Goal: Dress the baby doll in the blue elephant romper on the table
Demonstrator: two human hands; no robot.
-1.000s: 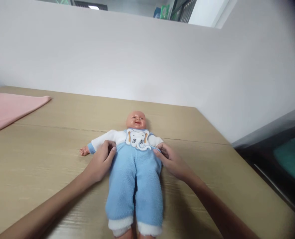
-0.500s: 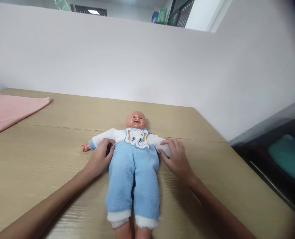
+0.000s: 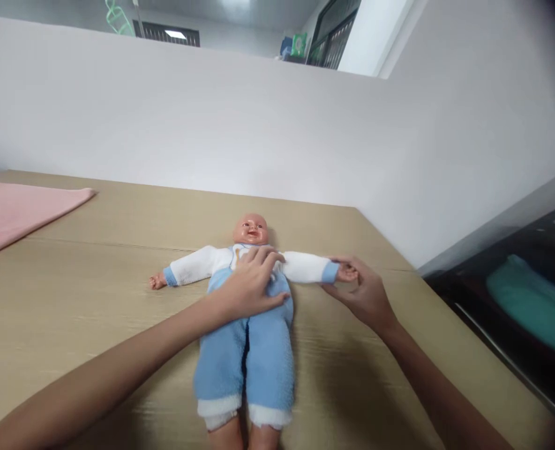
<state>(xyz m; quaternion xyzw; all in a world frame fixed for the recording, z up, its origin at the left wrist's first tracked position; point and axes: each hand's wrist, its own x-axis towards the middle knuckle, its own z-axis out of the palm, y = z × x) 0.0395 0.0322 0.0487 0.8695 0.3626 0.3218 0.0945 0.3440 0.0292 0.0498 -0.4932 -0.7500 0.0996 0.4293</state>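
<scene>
A baby doll point(image 3: 244, 350) lies on its back on the table, head away from me and legs toward me. It wears light blue fleece overalls and a white top with blue cuffs. My left hand point(image 3: 259, 281) rests on its chest, fingers stretched and thumb apart, covering most of the elephant patch. At the right, my right hand point(image 3: 369, 294) curves around the doll's small hand point(image 3: 347, 273) and blue cuff, fingers above and thumb below. That doll arm point(image 3: 305, 267) is stretched straight out sideways. The other doll arm point(image 3: 193, 265) lies out to the left, untouched.
A pink cloth point(image 3: 24, 209) lies at the left on the wooden table point(image 3: 94, 300). Behind the table rises a white wall point(image 3: 188, 125). Beyond the right edge is a dark object with something teal point(image 3: 533, 306) on it.
My left hand has moved from the doll's side onto its chest. My right hand has slid outward from the sleeve to the doll's hand, and that arm now lies straight out.
</scene>
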